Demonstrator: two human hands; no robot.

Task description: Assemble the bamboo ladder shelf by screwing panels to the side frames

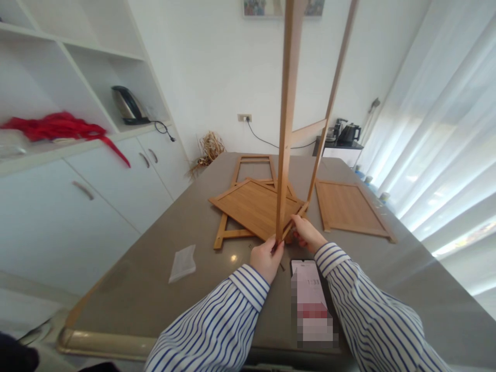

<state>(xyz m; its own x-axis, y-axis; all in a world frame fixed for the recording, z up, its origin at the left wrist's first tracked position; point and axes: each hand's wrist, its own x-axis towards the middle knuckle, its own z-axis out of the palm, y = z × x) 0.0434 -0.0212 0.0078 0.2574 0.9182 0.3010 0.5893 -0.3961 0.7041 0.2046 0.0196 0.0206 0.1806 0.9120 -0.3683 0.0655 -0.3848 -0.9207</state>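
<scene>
Pale brown wood rises steeply from the near part of the desk (147, 294): a tall frame (285, 134) of two posts, joined by a crossbar (309, 125) partway up and a lower rail (304, 208) at the foot, its top running out of view. The left hand (265, 257) pinches the foot of the nearer post between thumb and fingers; the right hand (307, 234) has its fingers curled at the lower rail, just beside that same corner, though whether they pinch the rail itself or some small part against it I cannot tell. Behind the corner lies a flat panel (251, 204), set askew on top of an open frame (219, 237), while a second panel (351, 206) lies apart to the right. A small clear bag (183, 262) rests to the left, and a phone (310, 294) lies below the right hand. The step in hand looks to be close work at the bottom joint, where post and rail meet; as I judge it, the next move calls for the left hand to keep the post steady, since so tall a piece could tip or twist, while the right hand works with small, careful finger movements at the corner
</scene>
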